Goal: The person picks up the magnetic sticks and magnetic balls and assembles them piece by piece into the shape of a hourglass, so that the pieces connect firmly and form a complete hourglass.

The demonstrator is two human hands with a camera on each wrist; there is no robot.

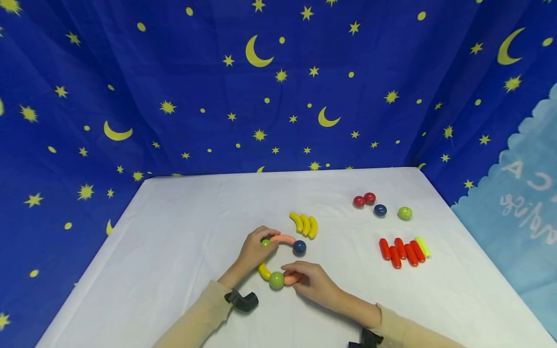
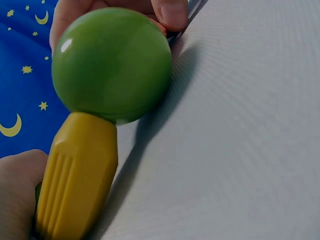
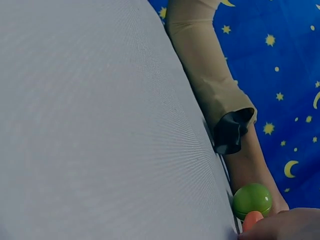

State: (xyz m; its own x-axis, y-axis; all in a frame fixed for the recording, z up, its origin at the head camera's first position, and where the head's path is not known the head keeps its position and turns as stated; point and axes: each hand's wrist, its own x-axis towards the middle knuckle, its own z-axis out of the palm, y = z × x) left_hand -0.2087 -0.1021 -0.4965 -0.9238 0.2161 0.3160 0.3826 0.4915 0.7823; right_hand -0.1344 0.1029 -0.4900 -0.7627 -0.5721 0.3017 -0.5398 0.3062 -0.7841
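A ring-like chain of toy balls and curved rods lies on the white table. My left hand grips a green ball at its upper left. From there a salmon curved rod runs to a dark blue ball. Below the left hand, a yellow curved rod meets a larger-looking green ball, seen close up in the left wrist view. My right hand pinches a second salmon rod that touches this ball. The right hand partly hides that rod's far end.
Three yellow curved rods lie behind the chain. At the back right are two red balls, a blue ball and a green ball. Several red rods and a yellow-green rod lie nearer. A starry blue curtain surrounds the table.
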